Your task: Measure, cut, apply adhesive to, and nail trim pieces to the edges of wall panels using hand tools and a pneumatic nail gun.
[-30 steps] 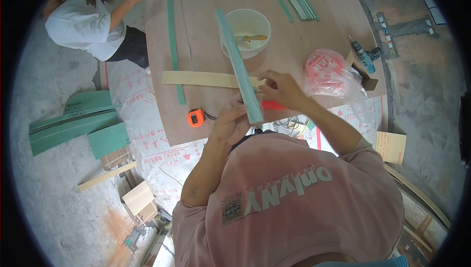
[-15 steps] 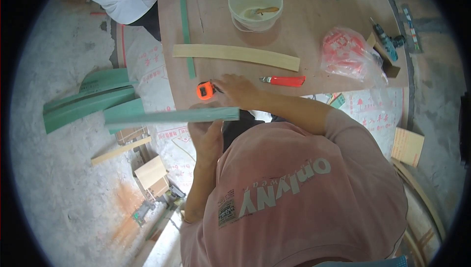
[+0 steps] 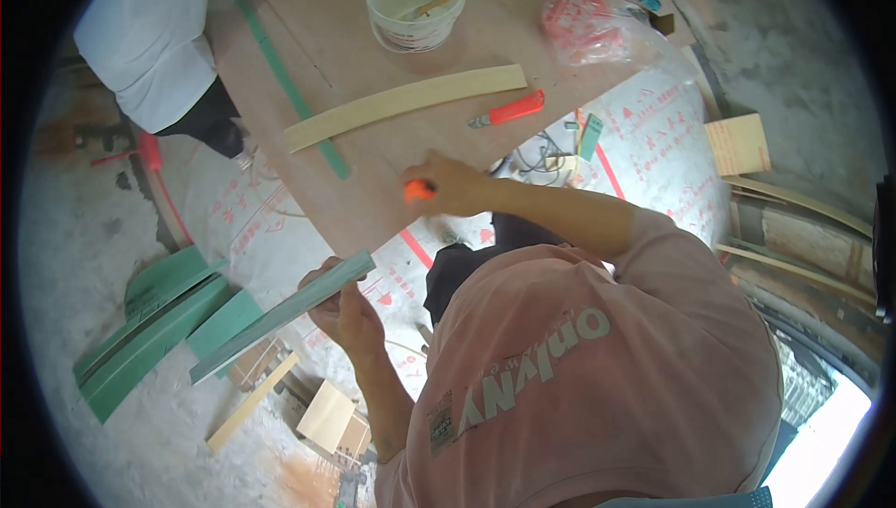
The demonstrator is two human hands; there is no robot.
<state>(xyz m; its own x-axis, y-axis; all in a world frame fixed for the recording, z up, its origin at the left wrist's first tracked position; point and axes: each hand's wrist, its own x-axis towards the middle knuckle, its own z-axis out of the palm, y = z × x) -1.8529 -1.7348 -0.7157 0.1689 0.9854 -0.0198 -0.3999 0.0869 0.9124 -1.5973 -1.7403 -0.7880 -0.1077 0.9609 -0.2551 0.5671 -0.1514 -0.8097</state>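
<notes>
Counter (image 3: 359,214), near edge obs.

L hand (image 3: 353,314): fingers gripping green board strip (image 3: 280,317); one end just beside near corner, rest out over floor (image 3: 168,443). R hand (image 3: 457,186): fingers closed round orange tape measure (image 3: 419,190), nr. edge, blurred. Red utility knife (image 3: 516,108) betw. edge & pale curved strip (image 3: 411,102). Gap betw. hands.

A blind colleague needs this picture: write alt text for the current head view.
A person's left hand grips a long straight pale-green strip while their right hand holds a small orange tape measure. On the brown tabletop beyond are a curved tan strip, a red-handled tool and a round white plastic bucket containing a brush.
</notes>
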